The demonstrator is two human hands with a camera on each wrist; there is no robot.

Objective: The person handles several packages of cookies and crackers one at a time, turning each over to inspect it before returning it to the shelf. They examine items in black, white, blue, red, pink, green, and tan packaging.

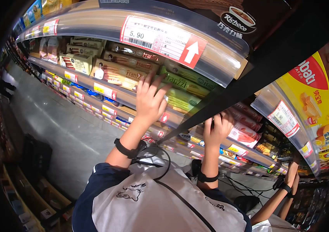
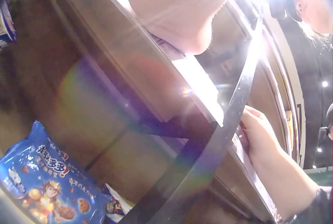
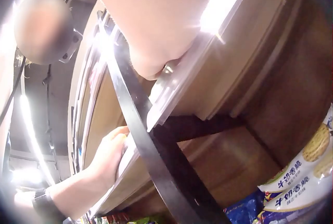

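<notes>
My left hand (image 1: 150, 99) reaches up to a shelf of Franzzi biscuit boxes (image 1: 118, 73). Its fingers are spread straight and rest on the green Franzzi boxes (image 1: 184, 96) just above the shelf's price rail (image 1: 106, 92). My right hand (image 1: 216, 129) is further right and lower, beside a black diagonal strut (image 1: 226, 94). Its fingers curl over the front rail of the shelf (image 1: 242, 149) by the red packets (image 1: 245, 131). The left wrist view shows that right hand (image 2: 260, 135) hooked on the rail behind the strut (image 2: 229, 125). The right wrist view shows my left hand (image 3: 109, 151) on the shelf edge.
A big 5.90 price tag (image 1: 160, 38) hangs on the shelf above. Yellow wafer boxes (image 1: 313, 96) stand at the right. Another person's hands (image 1: 290, 174) reach in at lower right. Blue snack bags (image 2: 47, 187) lie on a lower shelf. The aisle floor (image 1: 56, 120) runs left.
</notes>
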